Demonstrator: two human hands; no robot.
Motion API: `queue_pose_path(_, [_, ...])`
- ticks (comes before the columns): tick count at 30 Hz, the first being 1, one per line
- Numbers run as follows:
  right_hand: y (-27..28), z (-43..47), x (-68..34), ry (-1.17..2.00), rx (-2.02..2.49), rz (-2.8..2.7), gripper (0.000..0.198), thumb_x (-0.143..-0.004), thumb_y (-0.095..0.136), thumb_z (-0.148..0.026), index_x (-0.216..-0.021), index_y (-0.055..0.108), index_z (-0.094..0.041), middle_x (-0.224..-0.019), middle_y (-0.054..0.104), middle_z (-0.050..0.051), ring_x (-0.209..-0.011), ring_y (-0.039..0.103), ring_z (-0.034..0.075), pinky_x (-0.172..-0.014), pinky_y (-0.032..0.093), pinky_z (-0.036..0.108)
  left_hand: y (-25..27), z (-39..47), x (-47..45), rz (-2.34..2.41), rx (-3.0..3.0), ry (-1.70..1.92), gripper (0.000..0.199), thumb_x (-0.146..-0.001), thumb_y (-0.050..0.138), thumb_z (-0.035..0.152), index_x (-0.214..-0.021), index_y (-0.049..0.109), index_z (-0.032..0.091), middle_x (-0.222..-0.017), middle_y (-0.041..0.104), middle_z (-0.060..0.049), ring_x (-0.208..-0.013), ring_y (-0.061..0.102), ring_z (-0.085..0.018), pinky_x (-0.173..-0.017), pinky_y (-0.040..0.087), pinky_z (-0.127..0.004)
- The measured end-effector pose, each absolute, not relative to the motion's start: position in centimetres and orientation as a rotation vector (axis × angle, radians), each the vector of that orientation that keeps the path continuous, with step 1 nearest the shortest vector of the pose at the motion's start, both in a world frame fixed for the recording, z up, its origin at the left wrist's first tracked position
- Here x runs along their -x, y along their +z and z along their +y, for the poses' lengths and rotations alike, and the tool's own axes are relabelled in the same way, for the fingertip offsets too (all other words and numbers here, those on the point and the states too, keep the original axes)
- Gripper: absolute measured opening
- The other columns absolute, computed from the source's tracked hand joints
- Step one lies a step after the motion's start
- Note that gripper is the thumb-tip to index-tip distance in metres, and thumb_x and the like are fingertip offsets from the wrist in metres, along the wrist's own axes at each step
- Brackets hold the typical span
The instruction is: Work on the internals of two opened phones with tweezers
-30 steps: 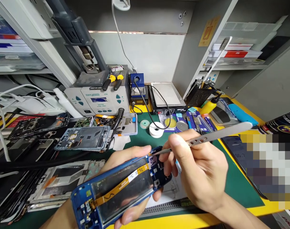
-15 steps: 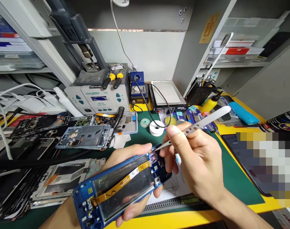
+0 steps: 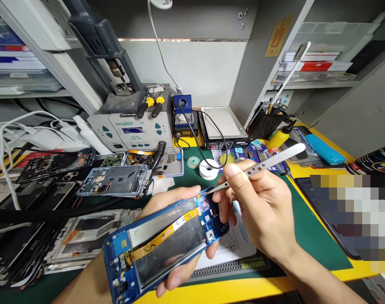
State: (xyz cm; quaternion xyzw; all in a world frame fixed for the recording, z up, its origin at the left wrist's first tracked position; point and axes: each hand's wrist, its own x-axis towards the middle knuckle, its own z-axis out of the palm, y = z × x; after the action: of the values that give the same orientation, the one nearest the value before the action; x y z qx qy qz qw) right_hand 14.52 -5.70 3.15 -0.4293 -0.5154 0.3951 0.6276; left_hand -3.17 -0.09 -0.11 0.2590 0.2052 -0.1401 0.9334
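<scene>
My left hand (image 3: 172, 198) is wrapped round an opened phone with a blue frame (image 3: 118, 242), its fingers curled under the lower edge. Down the phone's middle runs an orange flex cable (image 3: 157, 242) with black handwriting, over a dark battery bay. My right hand (image 3: 262, 207) pinches a pair of metal tweezers (image 3: 268, 158) that has a row of round holes. The tweezers' tips meet the phone's upper edge near a small orange contact. Fingertips of my right hand are close beside the phone's right end.
A rework station (image 3: 132, 128) with pliers (image 3: 151, 105) on top stands at the back left. Phone frames (image 3: 113, 181) and stacked panels (image 3: 21, 236) fill the left side. A white spool (image 3: 208, 169) sits behind my hands; a dark phone (image 3: 325, 219) lies at right.
The phone has shifted slightly right and down in view with my left hand. The tweezers' tips stay at its upper edge.
</scene>
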Motion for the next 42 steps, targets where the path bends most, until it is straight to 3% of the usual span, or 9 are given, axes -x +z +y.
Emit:
queue_pose_path(13, [2.9,-5.6,-14.5,0.861,0.995,-1.231,0.036,-0.098,0.061,-0.032,-0.062,0.062,-0.025,-0.057,0.067,0.003,-0.035,0.059,0.015,-0.029,0.042,0.026,0.1,0.1,3.2,0.313,-0.477,-0.271,0.109,-0.081,-0.013,0.077,-0.101,0.065,0.003,-0.052,0.061,-0.014,-0.032,0.050,-0.022,-0.028,0.029,-0.028])
queue_pose_path(17, [2.9,-5.6,-14.5,0.868,0.983,-1.233,0.033,-0.098,0.061,-0.033,-0.067,0.063,-0.026,-0.057,0.067,0.001,-0.036,0.059,0.015,-0.029,0.043,0.026,0.3,0.0,3.0,0.311,-0.492,-0.255,0.108,-0.082,-0.014,0.075,-0.101,0.064,0.004,-0.049,0.059,-0.014,-0.030,0.048,-0.021,-0.027,0.023,-0.025])
queue_pose_path(23, [2.7,-5.4,-14.5,0.893,1.004,-1.208,0.031,-0.097,0.062,-0.035,-0.069,0.067,-0.025,-0.059,0.067,0.003,-0.038,0.060,0.014,-0.031,0.043,0.027,0.5,-0.2,2.9,0.415,-0.559,-0.254,0.106,-0.082,-0.015,0.076,-0.095,0.065,0.008,-0.047,0.058,-0.011,-0.029,0.050,-0.019,-0.027,0.036,-0.025])
queue_pose_path(29, [2.6,-5.3,-14.5,1.002,0.987,-1.111,0.028,-0.094,0.066,-0.041,-0.071,0.063,-0.025,-0.059,0.067,0.004,-0.034,0.057,0.016,-0.028,0.040,0.028,-0.2,0.0,3.4,0.369,-0.486,-0.250,0.111,-0.081,-0.010,0.080,-0.100,0.067,0.002,-0.053,0.062,-0.016,-0.035,0.058,-0.022,-0.029,0.041,-0.027])
queue_pose_path(36, [2.6,-5.5,-14.4,1.021,1.027,-1.068,0.025,-0.093,0.067,-0.041,-0.074,0.065,-0.025,-0.060,0.067,0.002,-0.036,0.057,0.014,-0.030,0.040,0.026,0.3,-0.2,3.0,0.414,-0.547,-0.263,0.110,-0.076,-0.012,0.082,-0.095,0.066,0.006,-0.048,0.059,-0.013,-0.030,0.053,-0.020,-0.026,0.038,-0.027])
queue_pose_path(42, [2.5,-5.5,-14.3,0.869,1.048,-1.183,0.040,-0.097,0.062,-0.037,-0.059,0.063,-0.024,-0.055,0.066,0.002,-0.037,0.058,0.012,-0.032,0.042,0.024,0.5,-0.1,3.3,0.453,-0.603,-0.250,0.107,-0.080,-0.009,0.080,-0.097,0.066,0.005,-0.051,0.059,-0.011,-0.031,0.053,-0.016,-0.029,0.039,-0.023])
